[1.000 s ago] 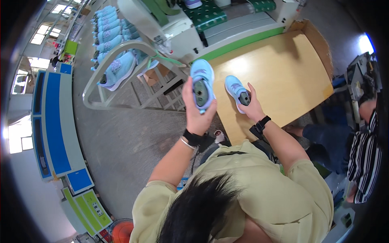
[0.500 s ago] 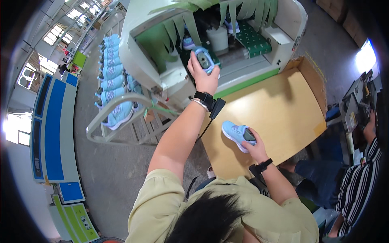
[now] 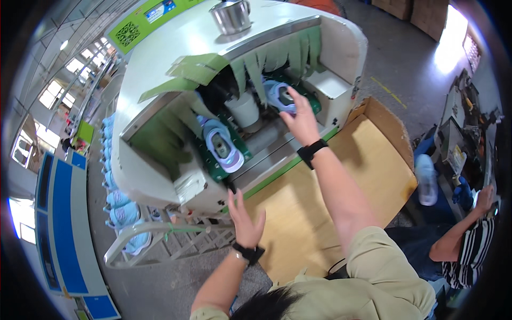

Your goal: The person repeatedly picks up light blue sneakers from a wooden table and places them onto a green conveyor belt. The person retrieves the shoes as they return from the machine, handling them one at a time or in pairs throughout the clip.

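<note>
Two lavender and light-blue sneakers with dark inserts inside sit on the green dotted belts of a white machine (image 3: 160,58). The left sneaker (image 3: 221,144) lies at the mouth with its heel toward me. My left hand (image 3: 245,221) is below it, empty, fingers apart and pointing up. The right sneaker (image 3: 276,93) lies partly under the hanging green strips. My right hand (image 3: 303,120) reaches to its heel, thumb and fingers spread around it; whether they touch it is unclear. Both wrists carry black straps.
A tan table board (image 3: 298,229) with a cardboard wall stands before the machine. Left of it, a metal rack (image 3: 160,245) holds several blue sneakers. At right, a person in a striped top works beside a blurred pale shoe (image 3: 426,180). A steel mug (image 3: 230,17) stands on the machine.
My left hand no longer holds a blue sneaker and has dropped lower. My right hand has left the table and moved up to the machine. The belt sneakers now show farther out.
</note>
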A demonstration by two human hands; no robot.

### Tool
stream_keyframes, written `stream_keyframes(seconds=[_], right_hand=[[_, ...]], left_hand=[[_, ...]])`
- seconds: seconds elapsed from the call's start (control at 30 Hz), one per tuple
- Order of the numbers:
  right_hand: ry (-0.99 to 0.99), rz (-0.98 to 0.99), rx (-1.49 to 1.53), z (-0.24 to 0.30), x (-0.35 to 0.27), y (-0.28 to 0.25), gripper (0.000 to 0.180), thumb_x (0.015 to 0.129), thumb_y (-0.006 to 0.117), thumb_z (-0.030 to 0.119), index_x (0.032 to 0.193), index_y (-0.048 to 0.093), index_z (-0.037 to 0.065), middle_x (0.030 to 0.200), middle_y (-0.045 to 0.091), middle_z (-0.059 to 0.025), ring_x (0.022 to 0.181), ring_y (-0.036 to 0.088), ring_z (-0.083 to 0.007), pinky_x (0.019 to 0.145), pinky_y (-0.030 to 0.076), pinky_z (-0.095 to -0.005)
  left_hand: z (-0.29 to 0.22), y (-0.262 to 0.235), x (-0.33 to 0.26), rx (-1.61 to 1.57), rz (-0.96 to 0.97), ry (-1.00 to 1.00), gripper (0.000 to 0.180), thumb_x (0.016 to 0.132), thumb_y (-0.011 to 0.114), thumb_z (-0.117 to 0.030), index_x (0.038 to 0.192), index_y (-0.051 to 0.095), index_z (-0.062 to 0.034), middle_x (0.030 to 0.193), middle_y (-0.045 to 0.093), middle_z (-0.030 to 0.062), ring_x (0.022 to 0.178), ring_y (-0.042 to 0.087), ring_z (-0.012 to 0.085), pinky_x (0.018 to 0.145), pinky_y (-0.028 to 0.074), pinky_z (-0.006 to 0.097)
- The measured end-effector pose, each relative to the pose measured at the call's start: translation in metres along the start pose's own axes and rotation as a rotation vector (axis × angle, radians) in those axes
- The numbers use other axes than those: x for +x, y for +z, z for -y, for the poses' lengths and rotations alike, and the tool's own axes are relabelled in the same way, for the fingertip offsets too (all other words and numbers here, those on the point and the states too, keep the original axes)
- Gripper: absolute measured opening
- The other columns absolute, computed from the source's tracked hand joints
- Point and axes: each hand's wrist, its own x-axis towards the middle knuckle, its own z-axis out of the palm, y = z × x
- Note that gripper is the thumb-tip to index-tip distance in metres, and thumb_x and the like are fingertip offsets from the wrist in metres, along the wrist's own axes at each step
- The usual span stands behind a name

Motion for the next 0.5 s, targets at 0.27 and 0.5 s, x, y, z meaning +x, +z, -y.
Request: stream_keyframes(seconds=[0.27, 0.5], right_hand=[[0.116, 0.414, -0.177, 0.002, -0.241, 0.028, 0.088, 0.084, 0.073, 0.024, 0.159, 0.028, 0.016, 0.16, 0.027, -0.0238, 0.148, 0.023, -0.0471, 0.121, 0.02, -0.0562], [-0.001, 1.034, -0.251, -0.031, -0.392, -0.05, 0.081, 0.086, 0.071, 0.035, 0.155, 0.034, 0.013, 0.16, 0.027, -0.0248, 0.148, 0.024, -0.0456, 0.12, 0.024, -0.0558]], left_hand=[[0.058, 0.045, -0.169, 0.403, 1.01, -0.312, 0.135, 0.068, 0.086, -0.056, 0.163, 0.001, -0.0111, 0.165, -0.008, 0.0314, 0.151, -0.004, 0.0538, 0.116, 0.017, 0.07], [0.067, 0.058, -0.171, 0.505, 1.097, -0.311, 0.145, 0.066, 0.084, -0.065, 0.162, -0.011, -0.0125, 0.163, -0.017, 0.0322, 0.15, -0.011, 0.0547, 0.116, 0.02, 0.068]])
